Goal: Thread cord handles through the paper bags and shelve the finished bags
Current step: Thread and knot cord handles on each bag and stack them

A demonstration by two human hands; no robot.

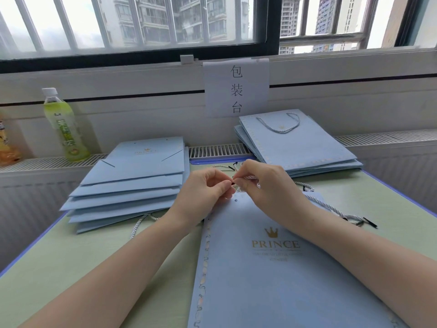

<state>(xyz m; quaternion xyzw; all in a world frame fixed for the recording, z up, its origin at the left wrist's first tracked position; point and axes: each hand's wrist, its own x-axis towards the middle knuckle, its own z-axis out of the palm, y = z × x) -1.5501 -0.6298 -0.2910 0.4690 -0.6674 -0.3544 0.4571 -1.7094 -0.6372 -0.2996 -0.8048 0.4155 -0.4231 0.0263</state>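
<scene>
A flat light-blue paper bag (pixel 272 268) printed with a gold crown and the word PRINCE lies nearest, on the pale green table (pixel 71 261), its top edge pointing toward the window. Everything else is placed from this bag.

Just above its top edge, both hands meet over the small punched hole (pixel 235 199). The left hand (pixel 208 192) has its fingers curled, thumb and forefinger pinching the dark tip of a twisted white cord (pixel 246 177). The right hand (pixel 267 183) is likewise curled, its fingertips (pixel 238 179) pinching the same cord right beside the tip. The two pinches nearly touch. Whether the tip has entered the hole cannot be told.

More loose cords (pixel 335 210) with black tips trail along the table at the bag's upper right, and one cord loop (pixel 139 223) shows at its upper left, partly under the left forearm.

To the bag's upper left lies a fanned stack of flat bags (pixel 132 183) with no handles showing. To its upper right, further back, sits another stack (pixel 300 147) whose top bag carries a cord handle (pixel 280 125).

Beyond the bag, a white paper sign (pixel 236 88) with Chinese characters hangs on the wall under the barred window (pixel 142 24). Far to the upper left stands a green drink bottle (pixel 62 126) on the radiator ledge, with an orange packet (pixel 7 143) at the edge of view beside it.
</scene>
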